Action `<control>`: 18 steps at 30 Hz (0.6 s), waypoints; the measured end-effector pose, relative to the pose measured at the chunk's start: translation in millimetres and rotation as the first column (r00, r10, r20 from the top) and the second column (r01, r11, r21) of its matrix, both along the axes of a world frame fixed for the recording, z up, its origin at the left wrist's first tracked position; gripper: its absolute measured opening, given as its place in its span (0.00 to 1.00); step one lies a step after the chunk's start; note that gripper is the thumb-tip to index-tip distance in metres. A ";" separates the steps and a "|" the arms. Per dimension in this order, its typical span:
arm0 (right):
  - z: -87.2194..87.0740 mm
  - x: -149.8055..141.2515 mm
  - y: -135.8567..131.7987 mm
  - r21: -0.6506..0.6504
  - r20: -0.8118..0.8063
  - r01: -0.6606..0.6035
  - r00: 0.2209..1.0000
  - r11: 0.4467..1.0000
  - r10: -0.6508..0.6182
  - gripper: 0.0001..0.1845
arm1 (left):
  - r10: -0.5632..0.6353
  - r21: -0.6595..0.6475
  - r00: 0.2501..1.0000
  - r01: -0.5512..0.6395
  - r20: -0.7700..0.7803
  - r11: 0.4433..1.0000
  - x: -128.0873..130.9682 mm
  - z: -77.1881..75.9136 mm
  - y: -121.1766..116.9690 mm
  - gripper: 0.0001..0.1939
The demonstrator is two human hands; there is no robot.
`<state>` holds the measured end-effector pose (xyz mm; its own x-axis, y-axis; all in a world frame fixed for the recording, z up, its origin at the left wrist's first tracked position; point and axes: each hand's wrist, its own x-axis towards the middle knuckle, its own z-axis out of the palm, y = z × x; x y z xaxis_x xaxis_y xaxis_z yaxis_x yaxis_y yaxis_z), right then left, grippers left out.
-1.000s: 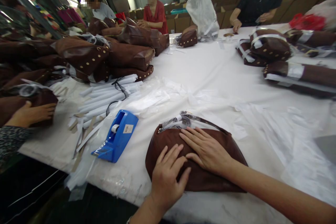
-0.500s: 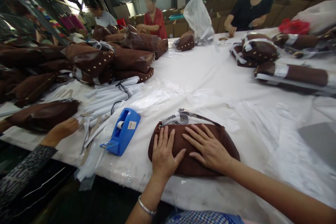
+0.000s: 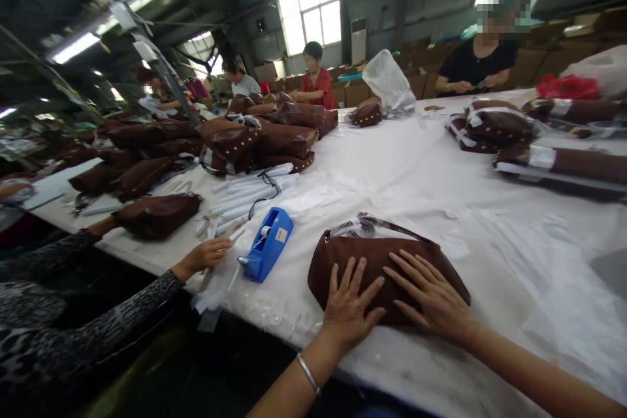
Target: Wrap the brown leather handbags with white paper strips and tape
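Note:
A dark brown handbag [image 3: 362,251] lies on the white-covered table in front of me, its strap and some clear wrapping along the far edge. My left hand [image 3: 350,304] rests flat on the bag's near left part, fingers spread, a silver bangle on the wrist. Flat on the right half of the same bag is my right hand [image 3: 431,294], fingers also apart. Neither hand grips anything. Left of the bag stands a blue tape dispenser [image 3: 269,245].
A co-worker's hand [image 3: 208,255] reaches toward strips beside the dispenser. Brown bags [image 3: 230,144] are piled at the left, near white paper rolls [image 3: 249,192]. Wrapped bags [image 3: 499,121] lie at the right. Clear plastic sheets [image 3: 533,274] cover the table's right side.
My view has tilted up and turned left. Both my hands stay spread on the handbag, the left a little nearer its front edge. The co-worker's hand has moved closer to the tape dispenser.

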<state>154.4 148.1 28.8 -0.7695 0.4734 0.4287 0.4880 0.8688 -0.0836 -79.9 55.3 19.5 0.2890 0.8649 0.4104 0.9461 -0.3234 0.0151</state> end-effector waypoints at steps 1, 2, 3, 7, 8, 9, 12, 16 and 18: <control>6.7 -2.2 3.9 -0.027 -0.033 -0.018 0.999 0.999 0.017 0.30 | 0.006 0.008 1.000 -0.006 0.007 1.000 0.3 -1.4 -0.9 0.35; 14.9 -6.6 9.8 -0.064 -0.075 -0.035 0.997 0.997 0.031 0.24 | 0.007 0.015 1.000 -0.008 0.013 1.000 0.4 -2.2 -1.5 0.35; 24.3 -13.7 17.5 -0.108 -0.122 -0.048 0.992 0.993 0.035 0.20 | 0.008 0.020 1.000 -0.008 0.017 1.000 0.3 -2.4 -1.8 0.35; 59.8 -76.3 64.4 -0.283 -0.260 -0.085 0.966 0.955 0.009 0.16 | 0.012 0.042 1.000 -0.013 0.026 0.999 -1.8 2.5 -3.8 0.35; 65.1 -99.4 78.8 -0.318 -0.267 -0.108 0.964 0.942 0.021 0.16 | 0.018 0.051 0.999 -0.020 0.026 0.999 -2.8 4.1 -4.3 0.35; 68.5 -124.5 93.9 -0.350 -0.267 -0.135 0.963 0.927 0.039 0.16 | 0.026 0.062 0.999 -0.027 0.025 0.998 -3.9 4.9 -4.4 0.35; 68.0 -205.6 140.5 -0.463 -0.231 -0.187 0.969 0.866 0.086 0.15 | 0.033 0.142 0.999 -0.034 0.012 0.989 -5.9 -2.4 -0.8 0.36; 52.4 -312.7 199.1 -0.536 -0.148 -0.119 0.988 0.836 0.046 0.15 | 0.065 0.381 0.998 -0.053 -0.019 0.923 1.2 -40.8 14.9 0.36; 41.1 -360.5 223.1 -0.537 -0.116 -0.077 0.993 0.840 0.018 0.14 | 0.125 0.469 0.990 -0.082 -0.061 0.879 5.9 -62.7 24.4 0.32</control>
